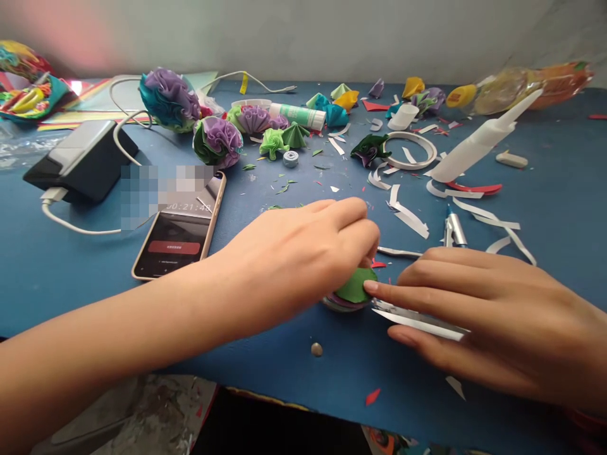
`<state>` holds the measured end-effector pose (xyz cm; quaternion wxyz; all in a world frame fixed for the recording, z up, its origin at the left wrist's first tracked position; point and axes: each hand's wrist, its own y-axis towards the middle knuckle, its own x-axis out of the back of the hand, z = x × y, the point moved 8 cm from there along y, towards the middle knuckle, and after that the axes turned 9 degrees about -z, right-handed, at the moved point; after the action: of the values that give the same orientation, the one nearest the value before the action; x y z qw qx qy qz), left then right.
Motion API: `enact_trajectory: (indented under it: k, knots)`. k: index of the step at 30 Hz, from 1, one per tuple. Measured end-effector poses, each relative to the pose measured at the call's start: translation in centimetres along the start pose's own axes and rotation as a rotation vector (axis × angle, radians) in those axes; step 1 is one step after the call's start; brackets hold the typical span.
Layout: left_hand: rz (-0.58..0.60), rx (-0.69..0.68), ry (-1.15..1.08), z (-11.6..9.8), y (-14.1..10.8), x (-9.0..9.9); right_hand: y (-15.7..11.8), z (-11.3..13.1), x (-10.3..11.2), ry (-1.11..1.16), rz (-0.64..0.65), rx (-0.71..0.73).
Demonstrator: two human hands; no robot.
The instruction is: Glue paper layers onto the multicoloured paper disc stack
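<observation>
My left hand (327,243) is curled over a green paper piece (355,287), its fingers closed. What they pinch, if anything, is hidden behind the knuckles. The green piece rests on a small round stack (345,306) with layered, colored edges on the table. My right hand (488,316) is stretched out from the right, fingers extended, the tip of one touching the green piece's edge. Between that finger and the thumb runs a long silver, blade-like item (422,322), partly covered by the hand; I cannot tell whether it is held.
A phone (177,234) showing a timer lies by my left forearm, beside a black power bank (83,161). Paper flowers (218,142), a glue stick (298,117), a tape ring (412,151), a white glue bottle (474,145) and paper scraps (410,218) cover the blue table.
</observation>
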<state>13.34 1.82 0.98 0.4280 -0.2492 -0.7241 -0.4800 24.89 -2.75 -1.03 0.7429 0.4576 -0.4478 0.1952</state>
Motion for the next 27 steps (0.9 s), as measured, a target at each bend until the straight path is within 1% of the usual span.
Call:
enact_trajectory:
  k: [2, 4, 7, 11, 16, 21, 24, 27]
  knots:
    - [0.020, 0.044, -0.094, 0.5, -0.1, 0.2, 0.0, 0.0, 0.0, -0.001, -0.002, -0.003]
    - [0.071, 0.095, -0.158, 1.1, -0.3, 0.1, 0.0, 0.0, 0.0, -0.008, -0.004, -0.003]
    - [0.148, 0.156, -0.150, 1.5, -0.5, -0.3, -0.1, -0.1, -0.1, -0.022, -0.023, 0.002]
    - [0.175, 0.126, -0.084, 1.4, -0.4, -0.8, -0.1, -0.1, -0.3, -0.019, -0.007, 0.009]
    - [0.129, 0.157, -0.193, 1.8, -0.4, -0.3, -0.3, -0.2, -0.3, -0.004, -0.007, -0.006]
    - [0.224, 0.062, -0.063, 1.0, -1.0, 0.3, -0.5, -0.3, -0.3, 0.020, -0.032, 0.009]
    - [0.276, 0.063, -0.033, 0.9, -1.3, 0.5, -0.5, -0.4, -0.4, 0.028, -0.024, 0.005]
    - [0.355, 0.081, -0.075, 0.9, -1.8, 0.3, -0.5, -0.4, -0.4, 0.035, -0.025, 0.003]
